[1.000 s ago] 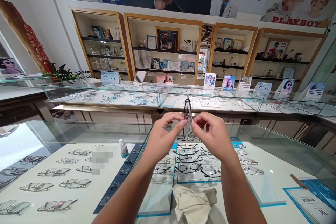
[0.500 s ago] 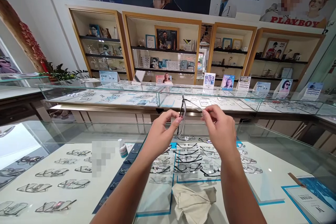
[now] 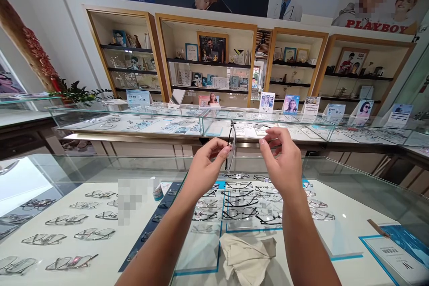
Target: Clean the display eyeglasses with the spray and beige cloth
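Note:
A pair of glasses (image 3: 233,143) is held up above the glass display case, its frame seen nearly edge-on. My left hand (image 3: 209,165) pinches it between thumb and fingertips. One thin temple stretches from the top of the frame toward the right. My right hand (image 3: 283,161) is raised at that side, thumb and fingers apart, near the temple's far end and holding nothing. Below the hands, a crumpled beige cloth (image 3: 248,257) lies on the case top. Rows of glasses (image 3: 239,201) show inside the case under the glass.
A small white bottle (image 3: 157,192) stands left of my left forearm. More glasses (image 3: 67,220) lie in the case at the left. Past the near case is a long glass counter (image 3: 201,126) with upright cards. A brochure (image 3: 390,250) lies at the lower right.
My right hand's thumb and fingers have opened from the temple tip, and the hand has shifted slightly. The temple now points more level. My left hand still holds the glasses, moved slightly left.

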{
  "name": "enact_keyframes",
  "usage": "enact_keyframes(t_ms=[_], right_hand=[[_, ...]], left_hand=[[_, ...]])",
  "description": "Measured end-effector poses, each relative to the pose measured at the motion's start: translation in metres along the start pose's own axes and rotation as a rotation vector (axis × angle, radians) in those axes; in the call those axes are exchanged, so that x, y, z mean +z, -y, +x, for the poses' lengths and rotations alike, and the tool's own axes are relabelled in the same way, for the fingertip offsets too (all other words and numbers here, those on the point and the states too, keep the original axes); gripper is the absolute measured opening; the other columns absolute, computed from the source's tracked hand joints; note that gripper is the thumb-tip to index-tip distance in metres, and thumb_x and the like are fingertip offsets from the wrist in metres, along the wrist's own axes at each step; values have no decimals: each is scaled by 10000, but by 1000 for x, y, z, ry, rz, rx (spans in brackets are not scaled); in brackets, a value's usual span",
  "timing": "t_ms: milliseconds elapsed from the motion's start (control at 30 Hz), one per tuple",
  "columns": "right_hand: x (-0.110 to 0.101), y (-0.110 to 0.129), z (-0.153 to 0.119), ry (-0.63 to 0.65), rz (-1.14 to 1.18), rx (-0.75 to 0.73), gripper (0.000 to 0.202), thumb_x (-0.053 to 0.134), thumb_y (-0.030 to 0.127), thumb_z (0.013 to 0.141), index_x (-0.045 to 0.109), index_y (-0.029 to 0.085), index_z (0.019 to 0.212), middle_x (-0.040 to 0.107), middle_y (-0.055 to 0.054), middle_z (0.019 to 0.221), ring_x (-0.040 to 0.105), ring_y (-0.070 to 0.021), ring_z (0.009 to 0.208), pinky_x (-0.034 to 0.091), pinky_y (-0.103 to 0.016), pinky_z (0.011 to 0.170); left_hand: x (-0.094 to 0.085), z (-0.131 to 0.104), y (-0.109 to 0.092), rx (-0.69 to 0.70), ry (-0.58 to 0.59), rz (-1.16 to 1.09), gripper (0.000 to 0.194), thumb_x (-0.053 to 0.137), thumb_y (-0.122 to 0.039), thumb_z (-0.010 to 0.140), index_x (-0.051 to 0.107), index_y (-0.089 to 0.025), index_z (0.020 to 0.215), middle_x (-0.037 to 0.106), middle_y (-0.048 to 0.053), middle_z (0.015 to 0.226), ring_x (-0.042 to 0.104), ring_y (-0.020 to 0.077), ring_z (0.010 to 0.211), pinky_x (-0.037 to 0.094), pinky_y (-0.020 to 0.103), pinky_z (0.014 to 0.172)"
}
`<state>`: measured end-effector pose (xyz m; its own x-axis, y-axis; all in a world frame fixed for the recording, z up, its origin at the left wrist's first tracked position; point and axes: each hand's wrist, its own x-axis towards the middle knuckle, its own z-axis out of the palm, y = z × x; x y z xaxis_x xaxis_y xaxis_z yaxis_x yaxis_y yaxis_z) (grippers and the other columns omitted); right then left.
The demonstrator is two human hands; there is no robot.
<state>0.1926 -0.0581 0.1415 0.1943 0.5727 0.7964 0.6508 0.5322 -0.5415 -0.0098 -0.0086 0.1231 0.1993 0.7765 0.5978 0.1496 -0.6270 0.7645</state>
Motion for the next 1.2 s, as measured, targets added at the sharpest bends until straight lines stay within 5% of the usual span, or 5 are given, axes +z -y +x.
enact_keyframes(t_ms=[100, 333, 600, 1200], right_hand=[[0, 5, -1, 121, 0, -127, 181, 542, 297, 1024, 670, 250, 1142, 738, -54, 1046, 671, -204, 892, 511, -354, 803], [10, 12, -5, 339, -39, -265, 348, 504, 252, 1048, 644, 279, 1365, 727, -75, 1265, 673, -248, 1140, 526, -408, 983], [13, 11, -6, 299, -74, -235, 359, 508, 280, 1043, 653, 269, 1372, 737, -62, 1316, 657, -258, 1211, 504, -426, 1040], [6, 4, -3, 227, -258, -31, 291, 518, 357, 1033, 747, 257, 1181, 801, -64, 1092, 695, -255, 972, 473, -389, 841]], left_hand=[[3, 0, -1, -13, 1, -16, 276, 611, -468, 990, 620, -207, 902, 639, 21, 902, 570, 166, 833, 454, 282, 779], [5, -2, -3, 14, 26, -20, 262, 612, -461, 989, 638, -209, 921, 640, 23, 903, 557, 168, 825, 468, 270, 744], [7, -2, 3, -2, 0, -47, 278, 623, -480, 982, 652, -205, 956, 674, 46, 955, 603, 184, 854, 489, 289, 762], [6, 3, 9, -5, -163, -91, 282, 669, -494, 948, 647, -213, 944, 707, 67, 1049, 655, 199, 920, 535, 300, 789]])
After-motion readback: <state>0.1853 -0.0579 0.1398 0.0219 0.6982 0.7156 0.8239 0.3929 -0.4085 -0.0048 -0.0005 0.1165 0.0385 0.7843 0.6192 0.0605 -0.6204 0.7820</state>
